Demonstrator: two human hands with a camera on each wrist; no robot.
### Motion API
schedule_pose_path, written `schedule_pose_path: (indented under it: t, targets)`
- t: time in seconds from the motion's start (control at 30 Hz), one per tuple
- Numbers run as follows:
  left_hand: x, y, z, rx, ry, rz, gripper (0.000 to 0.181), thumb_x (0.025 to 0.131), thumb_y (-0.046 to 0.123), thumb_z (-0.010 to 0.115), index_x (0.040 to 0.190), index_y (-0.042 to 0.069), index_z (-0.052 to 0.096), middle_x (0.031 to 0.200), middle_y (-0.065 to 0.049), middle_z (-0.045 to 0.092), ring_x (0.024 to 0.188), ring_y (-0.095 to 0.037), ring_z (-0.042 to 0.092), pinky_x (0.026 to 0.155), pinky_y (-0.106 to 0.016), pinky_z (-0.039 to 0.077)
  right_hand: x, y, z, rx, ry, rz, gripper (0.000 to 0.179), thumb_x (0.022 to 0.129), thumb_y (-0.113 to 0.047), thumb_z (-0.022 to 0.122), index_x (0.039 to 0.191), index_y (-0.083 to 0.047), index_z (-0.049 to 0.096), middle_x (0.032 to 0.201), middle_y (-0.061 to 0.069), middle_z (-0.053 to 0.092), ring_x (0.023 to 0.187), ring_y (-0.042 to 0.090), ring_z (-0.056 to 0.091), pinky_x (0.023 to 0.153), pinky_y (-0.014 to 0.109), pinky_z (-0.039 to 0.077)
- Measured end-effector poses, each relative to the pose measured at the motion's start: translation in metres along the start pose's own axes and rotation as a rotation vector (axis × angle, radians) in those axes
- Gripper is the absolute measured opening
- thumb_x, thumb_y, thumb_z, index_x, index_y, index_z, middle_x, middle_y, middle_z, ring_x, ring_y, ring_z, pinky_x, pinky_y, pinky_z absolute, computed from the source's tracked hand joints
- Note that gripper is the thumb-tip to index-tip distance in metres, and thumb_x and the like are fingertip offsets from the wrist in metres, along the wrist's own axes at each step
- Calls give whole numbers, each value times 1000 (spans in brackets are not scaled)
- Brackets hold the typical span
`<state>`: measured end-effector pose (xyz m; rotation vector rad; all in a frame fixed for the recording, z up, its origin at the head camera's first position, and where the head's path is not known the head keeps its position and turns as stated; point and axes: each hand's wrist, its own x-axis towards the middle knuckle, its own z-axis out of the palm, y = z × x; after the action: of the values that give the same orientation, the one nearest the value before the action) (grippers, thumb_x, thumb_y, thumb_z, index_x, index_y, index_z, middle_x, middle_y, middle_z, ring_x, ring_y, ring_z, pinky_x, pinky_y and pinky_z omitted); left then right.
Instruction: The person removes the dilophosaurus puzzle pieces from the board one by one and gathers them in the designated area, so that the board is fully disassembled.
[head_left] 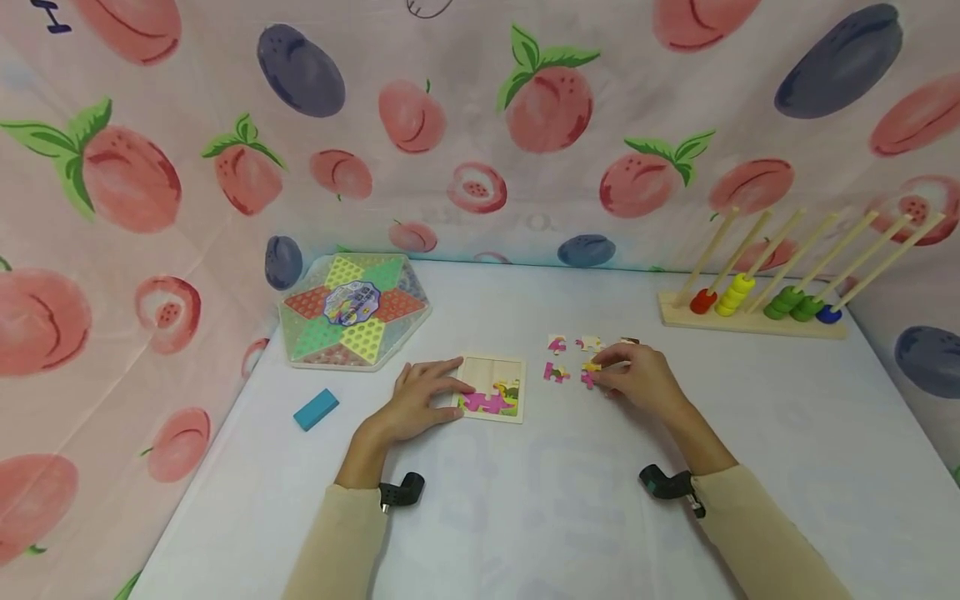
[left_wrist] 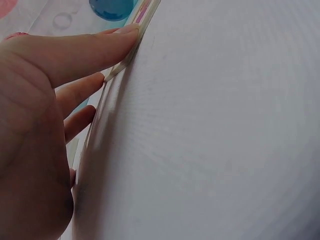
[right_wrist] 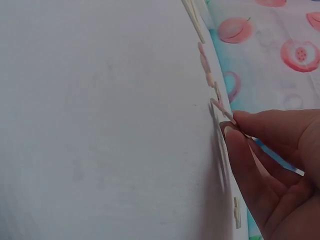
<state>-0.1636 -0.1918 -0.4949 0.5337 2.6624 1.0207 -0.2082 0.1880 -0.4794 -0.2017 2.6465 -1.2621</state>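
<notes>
A square wooden puzzle board [head_left: 486, 419] lies on the table, its lower part filled with pink and green picture pieces and its upper part bare wood. My left hand [head_left: 416, 401] rests at the board's left side, fingers spread, fingertips and thumb touching its edge and surface. In the left wrist view, the thumb [left_wrist: 95, 54] presses on the board's rim. To the right of the board, my right hand [head_left: 637, 377] pinches a puzzle piece [head_left: 588, 375] between thumb and fingers. The right wrist view shows this thin piece [right_wrist: 222, 110] tilted, with one edge raised off the table.
Loose puzzle pieces [head_left: 557, 372] lie around the right hand, one partly hidden behind it. A blue block [head_left: 316, 409] is left of the left hand. A hexagonal Chinese checkers box [head_left: 352, 312] sits at back left, and a bead abacus with upright rods [head_left: 753, 321] at back right.
</notes>
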Motion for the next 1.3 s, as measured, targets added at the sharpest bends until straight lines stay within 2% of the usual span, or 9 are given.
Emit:
schedule_pose_path:
  t: [0.17, 0.33, 0.57, 0.73, 1.0, 1.2, 1.3]
  targets:
    - [1, 0, 0, -4, -2, -8, 35, 91, 27, 76, 126, 26, 72, 167, -2, 36, 152, -35, 26, 125, -65, -8, 3, 0, 3, -84, 19, 16, 25, 89, -16, 78, 110, -2, 77, 107, 20, 77, 67, 11, 69, 60, 20, 55]
    - [0, 0, 0, -4, -1, -10, 35, 91, 26, 76, 126, 26, 72, 167, -2, 36, 152, -35, 26, 125, -65, -8, 4, -2, 5, -170, 34, 19, 25, 89, -20, 78, 109, -5, 78, 108, 17, 77, 73, 13, 66, 65, 23, 52]
    - [1, 0, 0, -5, -2, -6, 35, 92, 27, 76, 126, 26, 72, 167, -2, 36, 152, -34, 26, 126, -65, -8, 3, -5, 8, -180, 26, 33, 27, 88, -19, 78, 110, -4, 78, 103, 16, 78, 79, 17, 69, 68, 24, 53]
    - [1, -1, 0, -5, -1, -5, 35, 92, 27, 75, 127, 27, 72, 168, -1, 35, 153, -34, 26, 125, -65, -8, 3, -5, 9, -203, 42, 16, 25, 88, -16, 77, 110, -3, 78, 112, 18, 75, 83, 19, 68, 69, 24, 53]
    - [2, -1, 1, -3, 0, -7, 35, 91, 26, 76, 127, 26, 72, 167, -1, 36, 152, -34, 26, 126, -64, -9, 3, -6, 10, -230, 35, 37, 25, 89, -16, 77, 112, -6, 78, 119, 18, 73, 91, 23, 67, 74, 25, 54]
    - [2, -2, 1, 4, -1, -10, 36, 91, 27, 76, 127, 27, 72, 167, -1, 36, 152, -33, 27, 126, -65, -8, 2, -8, 10, -279, 37, 56, 27, 89, -21, 78, 112, -8, 78, 112, 13, 75, 92, 23, 66, 74, 28, 51]
    - [2, -2, 1, 11, -1, -11, 36, 91, 27, 76, 127, 26, 72, 167, -1, 36, 151, -34, 27, 126, -65, -8, 1, -8, 12, -282, 34, 62, 28, 89, -22, 78, 113, -9, 78, 111, 13, 75, 91, 22, 65, 73, 26, 49]
